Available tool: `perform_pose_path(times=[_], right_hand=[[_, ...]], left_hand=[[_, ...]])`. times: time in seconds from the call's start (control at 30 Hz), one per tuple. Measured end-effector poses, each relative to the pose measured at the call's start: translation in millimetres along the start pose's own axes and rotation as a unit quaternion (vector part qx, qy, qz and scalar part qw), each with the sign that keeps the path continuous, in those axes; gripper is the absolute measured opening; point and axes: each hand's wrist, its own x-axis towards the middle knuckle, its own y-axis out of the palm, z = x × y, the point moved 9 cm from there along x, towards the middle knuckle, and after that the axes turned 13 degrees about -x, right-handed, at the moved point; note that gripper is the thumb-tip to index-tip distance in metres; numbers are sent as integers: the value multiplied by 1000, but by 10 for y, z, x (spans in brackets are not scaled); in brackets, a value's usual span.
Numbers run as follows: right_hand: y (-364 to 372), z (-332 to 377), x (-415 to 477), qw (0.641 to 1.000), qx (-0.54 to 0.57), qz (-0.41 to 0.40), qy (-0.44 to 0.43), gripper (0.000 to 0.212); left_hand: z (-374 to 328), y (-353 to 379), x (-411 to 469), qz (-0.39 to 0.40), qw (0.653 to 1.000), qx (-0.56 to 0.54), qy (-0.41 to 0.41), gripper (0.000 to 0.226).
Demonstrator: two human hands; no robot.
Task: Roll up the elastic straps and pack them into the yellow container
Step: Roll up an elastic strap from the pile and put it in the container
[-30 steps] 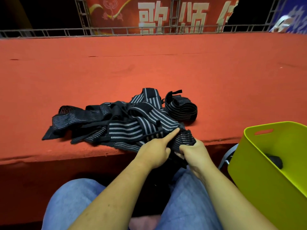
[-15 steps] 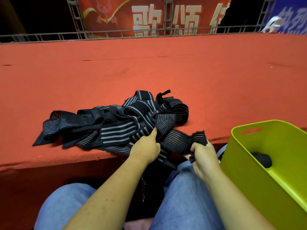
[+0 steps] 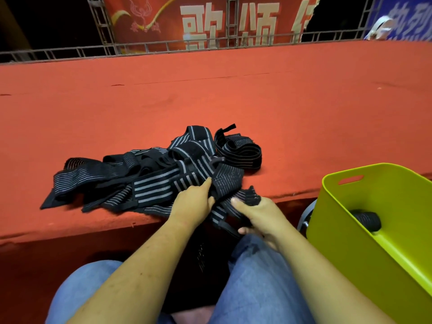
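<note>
A tangled pile of black elastic straps with grey stripes (image 3: 149,181) lies on the red carpeted ledge (image 3: 233,101) near its front edge. My left hand (image 3: 194,204) rests on the pile's right side and pinches a strap there. My right hand (image 3: 257,216) grips the end of the same strap, which bunches above its thumb and hangs over the ledge. The yellow container (image 3: 350,242) stands at my right, with one rolled black strap (image 3: 367,220) lying inside.
My knees in blue jeans (image 3: 264,284) sit below the ledge. A loosely coiled strap (image 3: 243,153) lies at the pile's far right. A metal truss and a red banner (image 3: 210,22) stand behind the ledge. A grey metal part (image 3: 306,216) shows beside the container.
My right hand has come back left toward the left hand with the strap end. My left hand has stayed on the pile.
</note>
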Motion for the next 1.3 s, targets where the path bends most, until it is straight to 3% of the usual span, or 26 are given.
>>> perform_pose_path(times=[0.07, 0.17, 0.37, 0.5, 0.63, 0.8, 0.97, 1.07, 1.13, 1.3], right_hand=[[-27, 9, 45, 999, -35, -37, 11, 5], [-223, 57, 77, 994, 18, -108, 17, 13], [-476, -46, 32, 978, 123, -166, 18, 22], [-833, -13, 10, 951, 210, -228, -2, 19], [-758, 121, -76, 949, 289, -122, -31, 15], [-803, 379, -295, 903, 415, -72, -86, 23], [-535, 534, -447, 946, 311, -32, -88, 20], [-313, 482, -508, 968, 241, -17, -69, 7], [-138, 431, -551, 976, 207, -8, -61, 12], [301, 282, -679, 960, 274, 52, -21, 31]], left_hand=[[-2, -39, 1, -24, 1000, 4, -3, 41], [19, -103, 32, -46, 999, -3, -8, 17], [121, -146, 51, -24, 999, -41, 22, 19], [474, -352, 84, -37, 998, -41, -18, 32], [625, -391, 62, -40, 998, -40, -41, 38], [624, -400, 87, -38, 997, -55, -43, 42], [607, -499, -12, -4, 984, -178, -15, 46], [602, -682, -199, -27, 972, -231, -29, 41], [545, -787, -373, -50, 955, -293, -26, 31], [368, -969, -735, -100, 919, -381, 3, 16]])
